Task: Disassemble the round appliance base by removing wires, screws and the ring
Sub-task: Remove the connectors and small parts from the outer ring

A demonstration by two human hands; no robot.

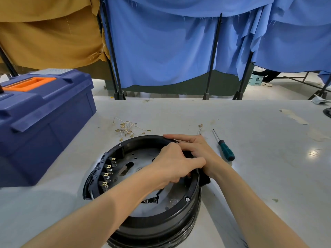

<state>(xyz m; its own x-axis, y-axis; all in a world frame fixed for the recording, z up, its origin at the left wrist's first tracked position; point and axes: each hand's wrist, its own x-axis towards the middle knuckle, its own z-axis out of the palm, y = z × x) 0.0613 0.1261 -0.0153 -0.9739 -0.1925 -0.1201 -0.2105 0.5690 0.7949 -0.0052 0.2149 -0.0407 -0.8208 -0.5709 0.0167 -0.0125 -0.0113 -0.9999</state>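
Observation:
The round black appliance base (154, 222) stands on the table in front of me, open side up, with brass terminals (107, 173) along its left inner wall. Its black ring (141, 139) sits on top, and a screw (187, 199) shows on the near right rim. My left hand (172, 163) reaches across the opening with fingers curled down inside near the right rim. My right hand (195, 151) grips the ring's far right edge, fingers laid along it. A pile of removed wires (128, 128) with brass ends lies beyond the base. One more wire (200, 128) lies further right.
A green-handled screwdriver (224, 148) lies on the table right of the base. A large blue toolbox (41, 119) with an orange handle stands at the left. Blue and tan curtains on black stands hang behind the table's far edge.

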